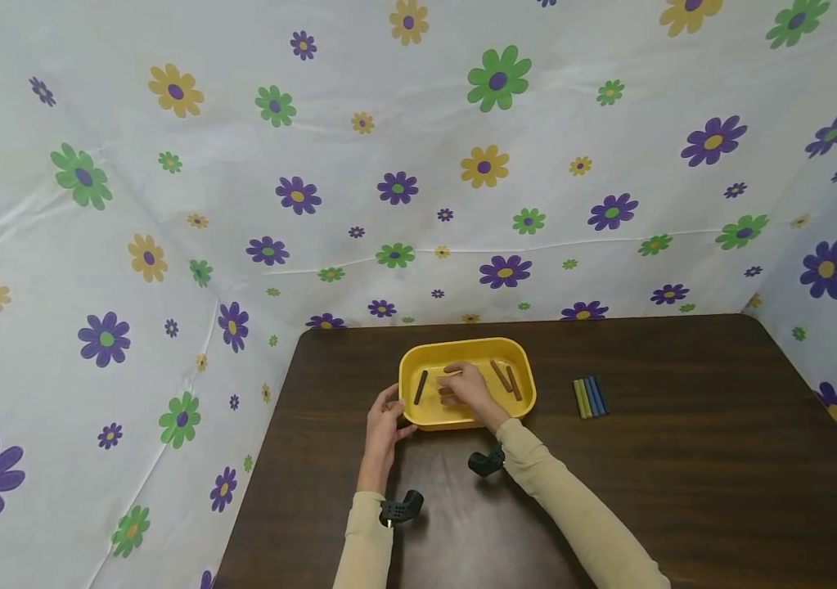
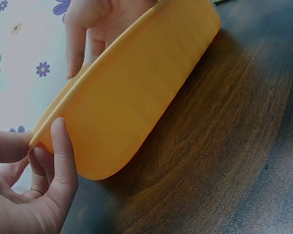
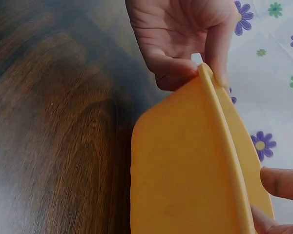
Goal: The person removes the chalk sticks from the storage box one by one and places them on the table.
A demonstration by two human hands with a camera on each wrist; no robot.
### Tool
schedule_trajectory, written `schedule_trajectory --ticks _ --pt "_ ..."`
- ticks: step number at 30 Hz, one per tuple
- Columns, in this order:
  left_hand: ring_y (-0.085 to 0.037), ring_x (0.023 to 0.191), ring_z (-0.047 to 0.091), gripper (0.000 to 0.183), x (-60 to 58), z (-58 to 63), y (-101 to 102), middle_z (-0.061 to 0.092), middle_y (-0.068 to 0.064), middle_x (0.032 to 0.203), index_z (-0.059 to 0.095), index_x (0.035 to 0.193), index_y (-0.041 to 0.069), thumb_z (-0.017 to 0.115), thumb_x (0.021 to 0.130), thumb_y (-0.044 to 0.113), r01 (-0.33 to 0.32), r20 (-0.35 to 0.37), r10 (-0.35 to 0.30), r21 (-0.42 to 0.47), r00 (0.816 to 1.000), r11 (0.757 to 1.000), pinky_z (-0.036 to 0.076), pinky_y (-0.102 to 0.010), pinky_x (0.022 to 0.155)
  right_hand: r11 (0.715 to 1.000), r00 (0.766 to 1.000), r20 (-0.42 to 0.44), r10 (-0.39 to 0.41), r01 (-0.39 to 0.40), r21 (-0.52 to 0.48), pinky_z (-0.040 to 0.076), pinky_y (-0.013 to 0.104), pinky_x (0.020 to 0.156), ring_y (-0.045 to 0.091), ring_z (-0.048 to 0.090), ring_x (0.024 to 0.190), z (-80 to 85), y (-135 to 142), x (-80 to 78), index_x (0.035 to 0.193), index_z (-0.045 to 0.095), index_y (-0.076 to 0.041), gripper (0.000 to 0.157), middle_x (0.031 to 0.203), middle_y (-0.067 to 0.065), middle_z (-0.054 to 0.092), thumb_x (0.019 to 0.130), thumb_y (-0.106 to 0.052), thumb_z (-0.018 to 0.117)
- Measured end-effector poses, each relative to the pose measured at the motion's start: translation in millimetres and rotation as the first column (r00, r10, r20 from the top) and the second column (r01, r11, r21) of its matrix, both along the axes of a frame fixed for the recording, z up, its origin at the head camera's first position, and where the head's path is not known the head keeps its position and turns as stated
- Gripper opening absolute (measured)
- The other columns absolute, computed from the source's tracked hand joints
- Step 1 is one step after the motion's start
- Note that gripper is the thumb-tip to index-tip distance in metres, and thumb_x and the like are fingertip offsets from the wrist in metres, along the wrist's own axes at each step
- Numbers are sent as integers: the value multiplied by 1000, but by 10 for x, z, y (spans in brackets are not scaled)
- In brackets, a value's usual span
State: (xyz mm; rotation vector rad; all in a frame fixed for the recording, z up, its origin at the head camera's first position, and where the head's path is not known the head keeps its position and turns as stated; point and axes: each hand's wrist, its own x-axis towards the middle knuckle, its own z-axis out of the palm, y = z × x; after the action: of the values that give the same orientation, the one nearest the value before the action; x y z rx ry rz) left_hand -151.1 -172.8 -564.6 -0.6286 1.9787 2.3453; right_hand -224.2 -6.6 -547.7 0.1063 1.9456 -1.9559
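Note:
A yellow plastic tray [image 1: 433, 424] with rounded corners stands on the table. My left hand [image 1: 383, 425] pinches its rim at the near left corner, thumb over the edge and fingers against the outer wall, as the left wrist view shows. Over the inside of the tray is my right hand [image 1: 471, 388], thumb and forefinger apart and pointing down in the right wrist view; its fingertips are partly hidden behind the wall. Inside the tray lie a black crayon-like stick [image 1: 421, 387] to the left and two brown sticks [image 1: 514, 383] to the right.
Right of the tray, several yellow-green and blue sticks [image 1: 591, 397] lie side by side on the dark wood table [image 1: 683, 458]. A white flower-patterned sheet [image 1: 418, 139] hangs behind and along both sides. Each wrist wears a black camera [image 1: 402, 508].

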Motion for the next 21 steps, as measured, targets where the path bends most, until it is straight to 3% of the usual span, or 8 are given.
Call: schedule_trajectory --ticks 8,15,21 --pt "-30 92 59 40 17 3 11 50 -21 114 48 139 11 51 98 12 16 -2 -16 13 1000 1000 57 -32 63 999 1000 29 -3 1 48 57 44 72 37 63 92 -73 -170 -43 130 46 8 49 104 26 61 88 -9 66" --pt "-28 91 60 41 34 12 8 50 -23 116 46 140 10 50 99 13 33 -12 -32 9 999 999 57 -32 64 995 1000 6 -7 7 104 56 40 75 36 62 101 -118 -280 -65 131 46 7 52 120 25 55 86 -10 68" --pt "-28 88 58 40 11 24 -19 51 -22 113 48 138 10 51 99 13 32 -20 -32 1 999 999 57 -31 63 1000 1000 27 10 -11 22 55 44 79 39 57 108 -114 -373 -85 138 39 6 54 123 29 52 91 -10 61"
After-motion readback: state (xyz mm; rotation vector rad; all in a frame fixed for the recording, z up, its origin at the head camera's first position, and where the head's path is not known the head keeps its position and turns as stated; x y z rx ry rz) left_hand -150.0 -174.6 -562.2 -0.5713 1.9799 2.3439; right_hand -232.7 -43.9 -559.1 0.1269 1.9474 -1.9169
